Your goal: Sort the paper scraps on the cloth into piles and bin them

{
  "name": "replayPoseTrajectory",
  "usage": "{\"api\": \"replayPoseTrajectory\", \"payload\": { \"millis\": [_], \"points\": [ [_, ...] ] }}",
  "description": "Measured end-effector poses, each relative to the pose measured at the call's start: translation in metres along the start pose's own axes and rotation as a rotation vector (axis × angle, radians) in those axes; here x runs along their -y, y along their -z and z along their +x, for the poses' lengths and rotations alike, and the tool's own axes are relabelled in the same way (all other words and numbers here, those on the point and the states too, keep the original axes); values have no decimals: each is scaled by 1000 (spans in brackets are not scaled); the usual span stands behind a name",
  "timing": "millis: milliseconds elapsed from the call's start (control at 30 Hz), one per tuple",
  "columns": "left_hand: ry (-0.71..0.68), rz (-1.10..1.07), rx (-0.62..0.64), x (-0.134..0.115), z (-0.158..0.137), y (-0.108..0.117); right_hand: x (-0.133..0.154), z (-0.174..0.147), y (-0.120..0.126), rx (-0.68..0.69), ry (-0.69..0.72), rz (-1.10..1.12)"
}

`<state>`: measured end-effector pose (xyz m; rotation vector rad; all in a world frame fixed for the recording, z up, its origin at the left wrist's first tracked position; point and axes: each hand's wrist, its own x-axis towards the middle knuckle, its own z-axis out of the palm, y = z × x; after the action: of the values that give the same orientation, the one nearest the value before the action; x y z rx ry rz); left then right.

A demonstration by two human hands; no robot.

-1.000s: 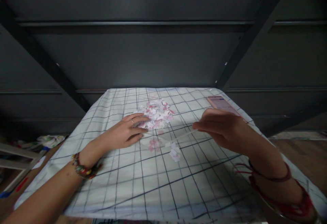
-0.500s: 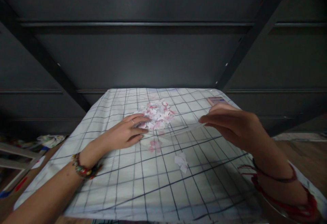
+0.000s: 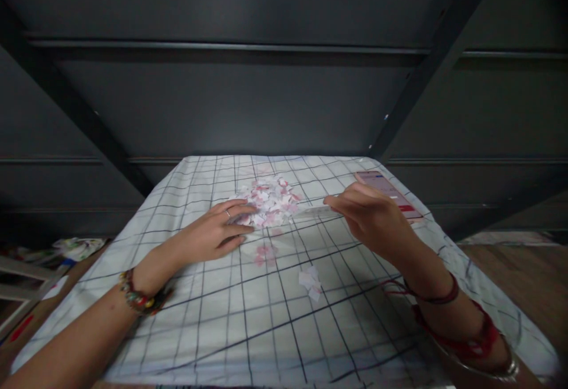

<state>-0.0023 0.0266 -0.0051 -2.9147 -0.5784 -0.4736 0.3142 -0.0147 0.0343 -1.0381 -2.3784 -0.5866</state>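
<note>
A heap of torn paper scraps (image 3: 273,199), white with pink marks, lies towards the far middle of the cloth. My left hand (image 3: 222,229) rests at the heap's left edge, fingers spread, with a ring on one finger. Thumb and fingers of my right hand (image 3: 366,214) pinch one end of a thin, see-through plastic piece (image 3: 313,209). It stretches left to the heap's right side; whether it is a strip or a bag I cannot tell. Nearer to me lie a pinkish patch of scraps (image 3: 265,254) and a small white cluster of paper scraps (image 3: 310,282).
A checked white cloth (image 3: 199,324) covers the table. Beyond my right hand, a phone (image 3: 412,210) lies with its screen lit near the right edge. A dark panelled wall (image 3: 266,105) stands behind the table. Part of a pale chair (image 3: 22,288) shows at left.
My right hand has moved left towards the heap with the plastic, uncovering more of the phone. My left hand has stayed at the heap. The whole view has shifted slightly.
</note>
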Motion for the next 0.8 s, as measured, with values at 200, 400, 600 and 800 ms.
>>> {"api": "replayPoseTrajectory", "payload": {
  "millis": [200,400,600,800],
  "points": [
    [7,-7,10,0,0,1,-5,-3,8,-28,-3,129],
    [4,-17,-2,1,-1,0,-12,-9,16,1,-63,194],
    [6,-12,-1,0,-1,-1,-11,-8,18,63,-28,220],
    [3,-14,-4,0,0,0,-16,-9,21,65,-27,260]
  ]
}}
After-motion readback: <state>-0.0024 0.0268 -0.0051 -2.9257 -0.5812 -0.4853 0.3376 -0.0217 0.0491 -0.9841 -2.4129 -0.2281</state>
